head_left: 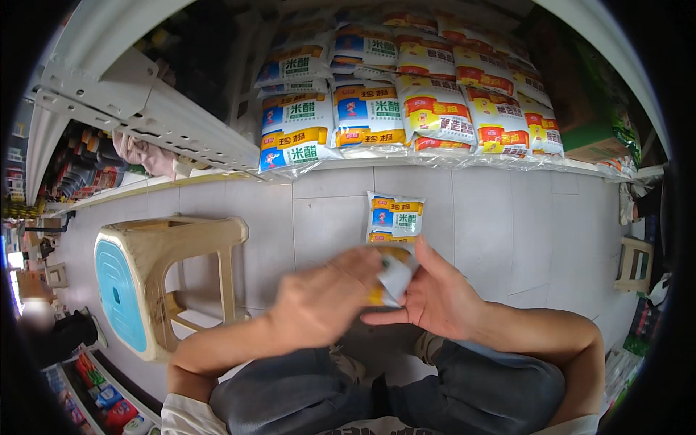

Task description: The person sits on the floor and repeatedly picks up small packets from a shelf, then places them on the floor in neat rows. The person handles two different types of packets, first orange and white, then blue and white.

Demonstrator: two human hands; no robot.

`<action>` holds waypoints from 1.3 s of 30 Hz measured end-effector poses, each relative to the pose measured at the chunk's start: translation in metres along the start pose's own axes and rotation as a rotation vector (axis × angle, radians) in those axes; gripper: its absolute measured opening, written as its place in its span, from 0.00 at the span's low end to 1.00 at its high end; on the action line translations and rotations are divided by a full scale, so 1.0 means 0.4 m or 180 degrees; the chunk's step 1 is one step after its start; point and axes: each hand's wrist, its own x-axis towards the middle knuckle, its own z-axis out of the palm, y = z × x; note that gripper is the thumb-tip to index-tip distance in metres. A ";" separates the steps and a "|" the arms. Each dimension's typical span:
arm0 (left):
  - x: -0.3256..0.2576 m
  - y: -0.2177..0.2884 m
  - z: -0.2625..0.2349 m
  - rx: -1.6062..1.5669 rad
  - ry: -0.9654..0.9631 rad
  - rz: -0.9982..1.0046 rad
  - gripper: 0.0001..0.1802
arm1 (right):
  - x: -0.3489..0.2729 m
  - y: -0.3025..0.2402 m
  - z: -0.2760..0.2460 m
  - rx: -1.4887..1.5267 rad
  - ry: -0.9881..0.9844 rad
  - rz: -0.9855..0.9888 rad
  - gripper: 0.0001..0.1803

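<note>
In front of my knees, a white, yellow and blue vinegar pouch (395,279) is held tilted between my hands. My right hand (442,293) grips its right side, thumb up along the edge and fingers beneath. Smeared by motion, my left hand (326,293) lies against the left side of the pouch, and its fingers cannot be made out. Just beyond my hands, more pouches of the same kind (396,216) lie on the grey tiled floor, partly hidden by the held one.
A low white shelf (348,168) ahead carries stacked pouches, blue-and-yellow ones (366,109) on the left and red-and-yellow ones (438,116) on the right. A beige plastic stool (167,283) with a blue seat stands at my left. A green carton (591,138) is at the shelf's right end.
</note>
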 end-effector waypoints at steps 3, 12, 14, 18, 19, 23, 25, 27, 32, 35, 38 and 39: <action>-0.036 0.062 0.076 0.0170 -0.0045 0.0600 0.16 | 0.020 0.044 -0.050 -0.0222 0.0715 -0.0126 0.30; -0.009 0.043 0.055 -0.0474 0.0020 0.0542 0.34 | 0.103 -0.004 -0.060 -0.1252 0.0745 -0.0494 0.16; 0.002 0.009 0.055 -0.0251 -0.0282 -0.0118 0.39 | 0.110 -0.016 -0.087 -0.1517 0.0715 -0.0641 0.16; -0.075 -0.098 0.101 -0.1269 -0.0371 -0.1997 0.40 | 0.144 -0.007 -0.099 -0.1654 0.0898 -0.0697 0.15; -0.100 -0.121 0.115 -0.1944 -0.0184 -0.2657 0.38 | 0.145 -0.005 -0.095 -0.1694 0.0999 -0.0652 0.16; -0.165 -0.151 0.160 -0.4370 -0.0499 -0.3704 0.31 | 0.150 0.011 -0.182 -0.2570 0.0661 -0.0416 0.17; -0.210 -0.123 0.198 -0.5971 -0.0427 -0.3973 0.28 | 0.149 0.032 -0.218 -0.2798 0.0484 -0.0077 0.19; -0.232 -0.099 0.231 -0.5812 -0.0816 -0.4183 0.25 | 0.146 0.048 -0.194 -0.2524 0.0564 0.0274 0.22; -0.273 -0.145 0.283 -0.5640 -0.0089 -0.4384 0.17 | 0.166 0.031 -0.189 -0.3249 0.0885 0.0622 0.28; -0.281 -0.231 0.304 -0.5016 0.0219 -0.4595 0.15 | 0.164 0.020 -0.216 -0.3289 0.0778 0.0554 0.22; -0.252 -0.308 0.321 -0.4344 0.0437 -0.4641 0.14 | 0.154 0.008 -0.225 -0.3213 0.0704 0.0732 0.18; -0.244 -0.333 0.334 -0.4238 0.0526 -0.4623 0.14 | 0.151 0.006 -0.220 -0.3248 0.0709 0.0729 0.17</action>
